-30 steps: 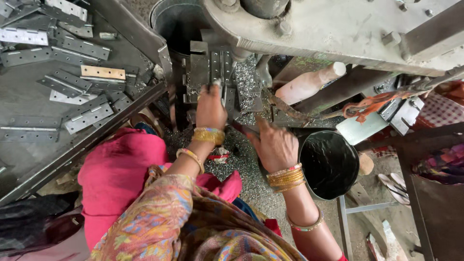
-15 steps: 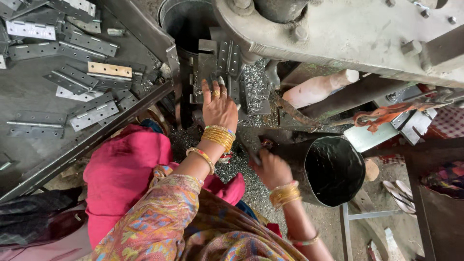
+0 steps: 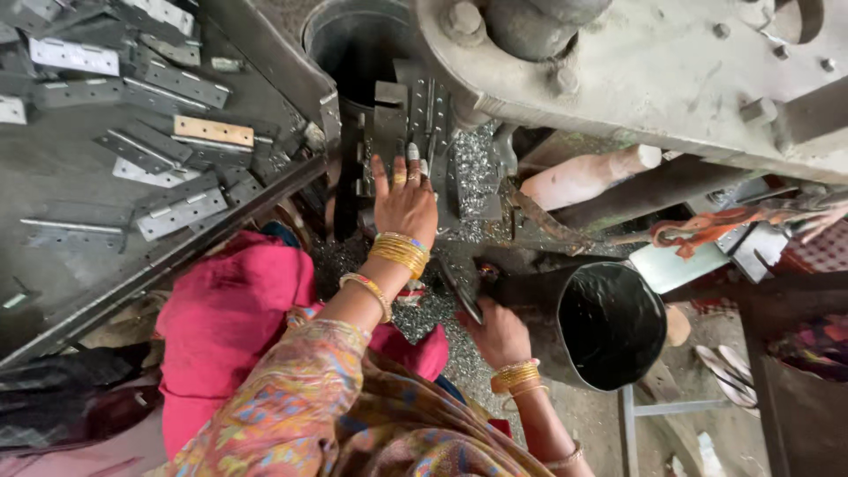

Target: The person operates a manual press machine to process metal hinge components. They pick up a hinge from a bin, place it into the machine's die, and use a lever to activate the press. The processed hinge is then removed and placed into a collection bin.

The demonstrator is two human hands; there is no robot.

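My left hand reaches forward to the press die, its fingers stretched flat and apart against the perforated metal plates there, gripping nothing. My right hand is lower, close to my body and beside the black bucket. It is closed on a dark flat metal strip that points up and left. Gold bangles are on both wrists. The large grey press body hangs over the die, and the fingertips sit just below it.
A dark tray at the left holds several metal hinges. Shiny metal chips litter the die area and my lap. A pale wooden handle and an orange rag lie to the right. Pink cloth covers my knee.
My right hand has pulled back from beside the die toward my body and the bucket, carrying the strip. My left hand stayed at the die and spread its fingers.
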